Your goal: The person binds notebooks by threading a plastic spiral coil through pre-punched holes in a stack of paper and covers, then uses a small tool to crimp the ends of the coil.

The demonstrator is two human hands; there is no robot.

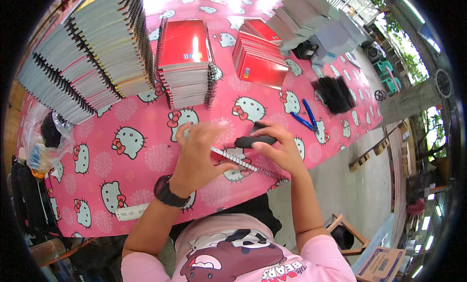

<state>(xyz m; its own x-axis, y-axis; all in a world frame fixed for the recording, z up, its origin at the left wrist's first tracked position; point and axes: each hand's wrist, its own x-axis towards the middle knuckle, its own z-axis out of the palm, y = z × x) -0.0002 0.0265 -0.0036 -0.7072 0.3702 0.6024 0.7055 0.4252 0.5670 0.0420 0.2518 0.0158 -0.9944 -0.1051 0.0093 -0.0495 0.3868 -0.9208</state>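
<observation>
One wire spiral binding (245, 164) is laid slantwise near the front edge of the pink cartoon-cat tablecloth (141, 150). It is pinned at its upper end by the left hand (197, 155), whose fingers are curled down over it; one black wristwatch (168, 192) is worn on that wrist. One black-handled tool (254, 141) is gripped in the closed fingers of the right hand (279, 148), just above the spiral.

Behind the hands, one stack of red-covered spiral notebooks (187, 63) is set upright. Two tall leaning stacks of spiral-bound pads (92, 53) are placed to its left. One lower pile of red covers (258, 61) is placed to its right. Two blue pens (306, 117) are laid side by side. One heap of black binding coils (334, 93) is placed beyond them. One clear plastic bag (39, 141) is kept at the table's left edge. Grey paper stacks (311, 19) are piled at the far corner; their number cannot be told.
</observation>
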